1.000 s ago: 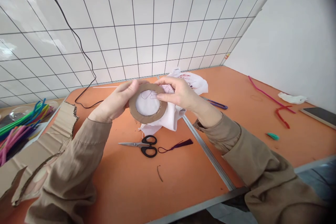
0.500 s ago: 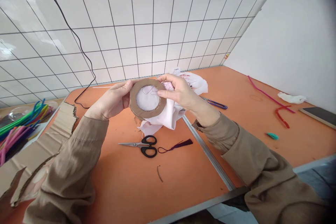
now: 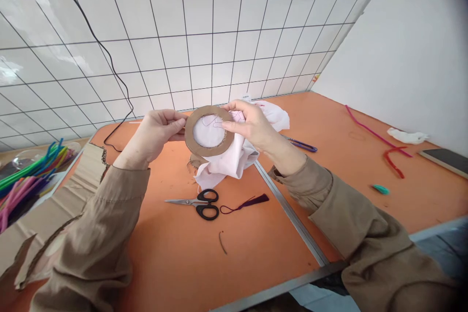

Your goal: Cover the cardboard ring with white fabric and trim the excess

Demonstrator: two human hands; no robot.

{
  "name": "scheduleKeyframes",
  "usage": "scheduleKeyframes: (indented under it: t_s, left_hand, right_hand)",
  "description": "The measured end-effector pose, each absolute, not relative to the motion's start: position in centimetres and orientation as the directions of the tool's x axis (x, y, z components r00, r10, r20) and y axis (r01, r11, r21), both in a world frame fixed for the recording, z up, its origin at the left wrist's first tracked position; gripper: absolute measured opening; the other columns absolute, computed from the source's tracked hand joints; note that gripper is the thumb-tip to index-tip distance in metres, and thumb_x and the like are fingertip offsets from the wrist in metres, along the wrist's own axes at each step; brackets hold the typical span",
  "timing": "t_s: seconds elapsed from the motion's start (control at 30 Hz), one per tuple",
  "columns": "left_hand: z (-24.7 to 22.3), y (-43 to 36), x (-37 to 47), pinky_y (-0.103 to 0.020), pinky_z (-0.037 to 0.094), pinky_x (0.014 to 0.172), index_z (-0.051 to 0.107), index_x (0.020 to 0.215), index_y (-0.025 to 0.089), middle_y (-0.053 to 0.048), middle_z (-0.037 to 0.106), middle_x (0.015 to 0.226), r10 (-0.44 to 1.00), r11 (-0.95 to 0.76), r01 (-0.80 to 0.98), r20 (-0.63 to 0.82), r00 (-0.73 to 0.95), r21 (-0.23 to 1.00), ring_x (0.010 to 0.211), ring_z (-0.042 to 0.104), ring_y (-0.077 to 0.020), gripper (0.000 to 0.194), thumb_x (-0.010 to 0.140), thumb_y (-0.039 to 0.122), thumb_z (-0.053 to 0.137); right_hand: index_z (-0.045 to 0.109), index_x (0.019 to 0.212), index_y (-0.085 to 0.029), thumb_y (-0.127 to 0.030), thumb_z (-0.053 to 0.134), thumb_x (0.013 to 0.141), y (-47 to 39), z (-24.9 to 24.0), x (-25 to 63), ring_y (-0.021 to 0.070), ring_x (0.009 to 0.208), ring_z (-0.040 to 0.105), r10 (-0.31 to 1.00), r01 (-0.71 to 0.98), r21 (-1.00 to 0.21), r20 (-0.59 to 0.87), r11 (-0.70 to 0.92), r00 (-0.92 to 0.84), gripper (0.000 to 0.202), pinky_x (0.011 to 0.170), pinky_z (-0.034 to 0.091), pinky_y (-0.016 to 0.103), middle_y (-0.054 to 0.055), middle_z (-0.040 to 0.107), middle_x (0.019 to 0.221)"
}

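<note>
Between my hands is a round brown cardboard ring [image 3: 193, 145], tilted up toward me above the table. White fabric with thin pink and purple lines shows through its opening. My left hand [image 3: 161, 131] pinches the ring's left edge between thumb and fingers. Thumb in front and fingers behind, my right hand [image 3: 246, 124] grips the right edge of the ring. Pinkish-white fabric [image 3: 228, 163] hangs in folds beneath it toward the table. Black-handled scissors [image 3: 199, 202] lie in front, beside a dark purple tassel [image 3: 252, 201].
Torn corrugated cardboard [image 3: 69, 195] lies left, near colourful pipe cleaners [image 3: 27, 185]. A blue-handled cutting tool [image 3: 302, 145] and more white cloth [image 3: 274, 113] sit behind my right hand. At right are red pipe cleaners [image 3: 394, 162], a teal piece [image 3: 380, 189] and a phone-like dark slab [image 3: 446, 161].
The cardboard ring has shifted slightly up and to the right. My left hand has moved with it, its fingers now pinching the edge more narrowly. The scissors and tassel stay put.
</note>
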State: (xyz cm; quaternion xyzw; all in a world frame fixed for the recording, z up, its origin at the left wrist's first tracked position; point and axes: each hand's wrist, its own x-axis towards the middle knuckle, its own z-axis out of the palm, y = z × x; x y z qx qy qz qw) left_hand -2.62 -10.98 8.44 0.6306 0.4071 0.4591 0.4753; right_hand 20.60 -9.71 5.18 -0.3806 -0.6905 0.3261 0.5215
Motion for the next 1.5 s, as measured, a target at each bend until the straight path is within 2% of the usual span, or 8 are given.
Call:
scheduleKeyframes:
  t_s: [0.27,0.4,0.5,0.77,1.0,1.33,1.5]
  left_hand:
    - [8.8,-11.6,-2.4,-0.031,0.060,0.070,0.069,0.069,0.017,-0.004,0.072,0.073,0.951,-0.288,0.315,0.230,0.209,0.905,0.067,0.069,-0.0165,0.009,0.076,0.022,0.066]
    - [9.5,-12.3,-2.2,-0.031,0.060,0.071,0.074,0.084,0.018,-0.005,0.075,0.081,0.956,-0.267,0.393,0.192,0.220,0.880,0.075,0.071,-0.0195,0.015,0.077,0.022,0.061]
    - [9.8,-12.7,-2.2,-0.031,0.060,0.073,0.076,0.094,0.019,-0.005,0.076,0.083,0.955,-0.255,0.414,0.161,0.249,0.874,0.081,0.073,-0.0211,0.022,0.079,0.022,0.060]
    - [10.0,-12.6,-2.4,-0.029,0.060,0.067,0.077,0.087,0.017,-0.005,0.075,0.075,0.961,-0.258,0.492,0.167,0.222,0.831,0.072,0.072,-0.0196,0.017,0.079,0.028,0.066]
    - [10.0,-12.5,-3.2,-0.028,0.061,0.072,0.076,0.094,0.021,-0.003,0.077,0.086,0.929,-0.316,0.517,0.148,0.339,0.796,0.076,0.073,-0.0180,0.019,0.082,0.030,0.064]
    - [10.0,-12.4,-2.7,-0.030,0.060,0.068,0.071,0.077,0.018,-0.003,0.073,0.069,0.967,-0.217,0.542,0.103,0.233,0.812,0.070,0.073,-0.0197,0.011,0.077,0.029,0.067]
    - [10.3,-12.6,-2.5,-0.030,0.058,0.063,0.068,0.073,0.018,-0.005,0.073,0.069,0.965,-0.217,0.545,0.094,0.245,0.810,0.065,0.072,-0.0197,0.008,0.075,0.025,0.065]
  right_hand:
    - [0.064,0.092,-0.020,-0.032,0.075,0.071,-9.8,5.3,20.8,0.0247,0.098,0.062,0.861,0.190,-0.842,0.475,0.505,-0.182,0.027,0.086,0.052,0.041,0.005,0.066,0.100]
    - [0.063,0.092,-0.020,-0.029,0.073,0.071,-9.8,5.4,20.8,0.0240,0.097,0.061,0.854,0.211,-0.829,0.486,0.517,-0.184,0.025,0.086,0.052,0.040,0.004,0.066,0.098]
    - [0.063,0.092,-0.021,-0.028,0.074,0.072,-9.7,5.3,20.9,0.0239,0.098,0.061,0.844,0.221,-0.816,0.501,0.534,-0.190,0.024,0.086,0.052,0.040,0.004,0.066,0.099]
    - [0.064,0.092,-0.024,-0.027,0.073,0.072,-9.6,5.2,20.9,0.0259,0.103,0.062,0.832,0.246,-0.795,0.518,0.555,-0.202,0.022,0.090,0.052,0.042,0.004,0.067,0.103]
    - [0.065,0.091,-0.024,-0.026,0.072,0.073,-9.6,5.4,21.0,0.0256,0.101,0.063,0.802,0.263,-0.759,0.548,0.596,-0.238,0.020,0.096,0.048,0.045,0.003,0.068,0.100]
    - [0.065,0.094,-0.021,-0.024,0.071,0.072,-9.8,5.5,21.1,0.0254,0.103,0.062,0.803,0.297,-0.746,0.545,0.596,-0.241,0.023,0.095,0.048,0.043,0.004,0.068,0.102]
    - [0.064,0.094,-0.022,-0.024,0.072,0.073,-9.8,5.6,21.3,0.0242,0.102,0.062,0.800,0.297,-0.743,0.548,0.600,-0.245,0.022,0.094,0.048,0.041,0.003,0.068,0.101]
